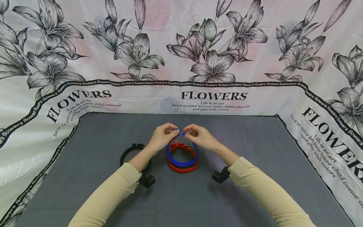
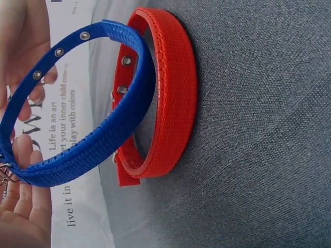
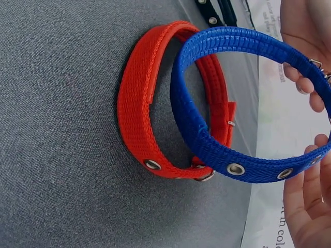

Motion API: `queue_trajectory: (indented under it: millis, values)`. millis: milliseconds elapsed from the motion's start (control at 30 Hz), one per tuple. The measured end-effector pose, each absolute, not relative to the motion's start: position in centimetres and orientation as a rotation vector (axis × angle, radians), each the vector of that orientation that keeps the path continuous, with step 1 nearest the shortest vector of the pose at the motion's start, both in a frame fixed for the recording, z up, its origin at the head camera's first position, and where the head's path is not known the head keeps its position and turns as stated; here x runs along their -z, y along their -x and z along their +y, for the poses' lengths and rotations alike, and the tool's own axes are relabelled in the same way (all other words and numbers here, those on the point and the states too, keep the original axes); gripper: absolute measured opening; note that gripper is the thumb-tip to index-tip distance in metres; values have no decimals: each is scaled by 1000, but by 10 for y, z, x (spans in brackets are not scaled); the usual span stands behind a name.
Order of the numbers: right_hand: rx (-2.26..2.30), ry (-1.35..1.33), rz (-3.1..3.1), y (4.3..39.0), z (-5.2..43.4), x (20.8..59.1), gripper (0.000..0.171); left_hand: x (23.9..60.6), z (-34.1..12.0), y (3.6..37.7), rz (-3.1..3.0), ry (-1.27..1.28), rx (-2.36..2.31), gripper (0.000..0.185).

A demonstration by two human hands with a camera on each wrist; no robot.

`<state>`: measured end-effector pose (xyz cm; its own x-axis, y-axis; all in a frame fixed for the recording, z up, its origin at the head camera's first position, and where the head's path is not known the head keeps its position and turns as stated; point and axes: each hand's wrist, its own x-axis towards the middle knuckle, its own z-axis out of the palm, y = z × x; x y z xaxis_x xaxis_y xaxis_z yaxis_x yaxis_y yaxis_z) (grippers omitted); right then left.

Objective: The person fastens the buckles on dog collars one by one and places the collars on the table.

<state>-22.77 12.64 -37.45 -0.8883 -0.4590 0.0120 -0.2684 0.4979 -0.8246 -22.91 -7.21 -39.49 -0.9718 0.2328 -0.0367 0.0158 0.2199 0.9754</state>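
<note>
Both hands hold a blue pet collar (image 1: 182,164), its loop hanging down below the fingers. My left hand (image 1: 162,137) pinches it at the metal buckle (image 3: 316,64), while my right hand (image 1: 203,137) pinches the strap on the side with metal eyelets (image 3: 236,169). The strap ends meet between the fingertips, partly covered by them. Right behind the loop, a red collar (image 1: 183,171) rests on the grey cloth, closed in a ring; the blue one overlaps it in all three views.
A black collar (image 1: 122,157) lies left of the red one, partly behind the left forearm. Grey cloth (image 1: 181,201) covers the table surface. Its far edge meets a flower-printed sheet (image 1: 141,97) that rises at the back and sides. Each wrist wears a black camera (image 1: 220,176).
</note>
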Motion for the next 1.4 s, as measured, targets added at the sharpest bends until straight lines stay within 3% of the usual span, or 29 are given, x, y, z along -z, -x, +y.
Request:
queue_trajectory:
  millis: [333,600,767,1033,1400]
  values:
    - [1321,640,2500,240,126,390,26,395,-73,232,2270,-232,-1818,21]
    - [1357,603,2463,240,122,390,20,373,-73,218,2274,-222,-1810,20]
    - [1351,546,2494,240,122,390,20,389,-75,226,2227,-176,-1947,23]
    - [1379,516,2466,217,117,355,24,395,-73,231,2203,-117,-1994,21]
    - [1447,510,2448,238,123,385,30,397,-70,231,2207,-140,-2011,20]
